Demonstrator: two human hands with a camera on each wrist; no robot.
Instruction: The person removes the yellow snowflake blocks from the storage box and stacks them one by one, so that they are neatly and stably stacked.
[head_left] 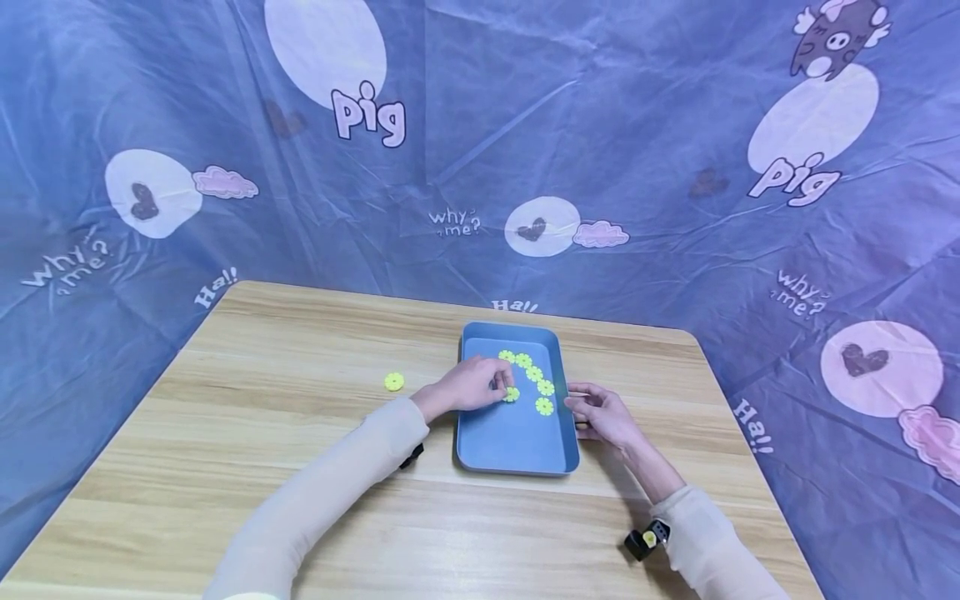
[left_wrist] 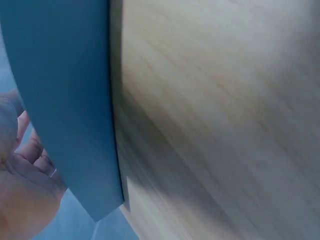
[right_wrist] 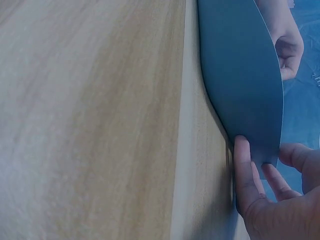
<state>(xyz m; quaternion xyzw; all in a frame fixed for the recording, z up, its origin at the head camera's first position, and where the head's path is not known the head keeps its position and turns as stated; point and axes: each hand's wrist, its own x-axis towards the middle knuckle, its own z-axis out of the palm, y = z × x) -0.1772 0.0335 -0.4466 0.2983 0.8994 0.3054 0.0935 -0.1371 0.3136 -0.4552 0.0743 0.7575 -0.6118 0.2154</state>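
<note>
A shallow blue tray point(head_left: 517, 446) stands on the wooden table. Reaching over its left side, my left hand point(head_left: 476, 384) has bent fingers at a yellow snowflake disc point(head_left: 511, 395), which it pinches near the tray floor; the fingertips partly cover the disc. Several more yellow discs point(head_left: 534, 373) lie in a curved line inside, toward the right wall. At the right wall my right hand point(head_left: 609, 418) holds the tray, its fingers point(right_wrist: 242, 152) against the outer face and the thumb at the rim. In the left wrist view the tray wall hides the left fingertips.
One loose yellow disc point(head_left: 394, 382) lies on the table point(head_left: 315, 350) left of the tray. Black wrist devices point(head_left: 642, 542) are on both forearms. A blue printed cloth point(head_left: 465, 167) hangs behind and beside the table.
</note>
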